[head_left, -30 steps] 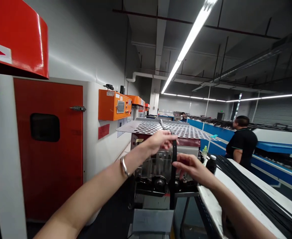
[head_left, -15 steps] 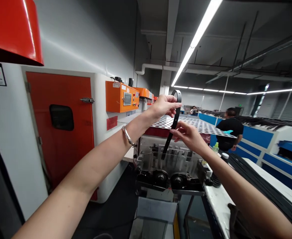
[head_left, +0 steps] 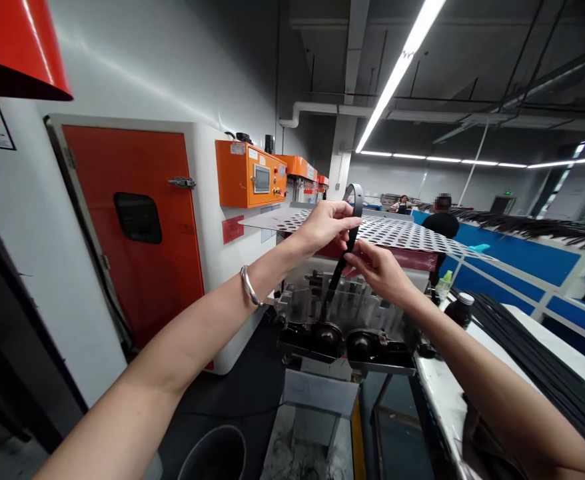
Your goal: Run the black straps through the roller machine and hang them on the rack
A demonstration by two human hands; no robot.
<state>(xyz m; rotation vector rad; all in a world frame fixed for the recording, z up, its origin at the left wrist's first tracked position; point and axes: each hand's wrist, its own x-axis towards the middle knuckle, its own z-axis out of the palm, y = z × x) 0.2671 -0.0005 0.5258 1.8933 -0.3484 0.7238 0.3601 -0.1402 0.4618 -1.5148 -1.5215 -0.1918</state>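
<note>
A person's left hand, a silver bangle on its wrist, pinches a black strap just under the strap's curled upper end. The right hand grips the same strap a little lower between thumb and fingertips. Both hands are closed on it. The strap hangs slanting down and to the left, in the air above a small machine. Its lower end lies in front of the machine's clear guard; whether it touches the guard cannot be told.

Just behind the hands a perforated metal plate juts out over the machine, and two dark rollers sit side by side below the guard. A grey chute drops beneath them, near a dark bucket on the floor. To the left stand an orange door and an orange control box. To the right a dark bottle and a green-topped bottle stand on a white table, beside long black strips. Farther back, a co-worker in a black shirt stands facing away.
</note>
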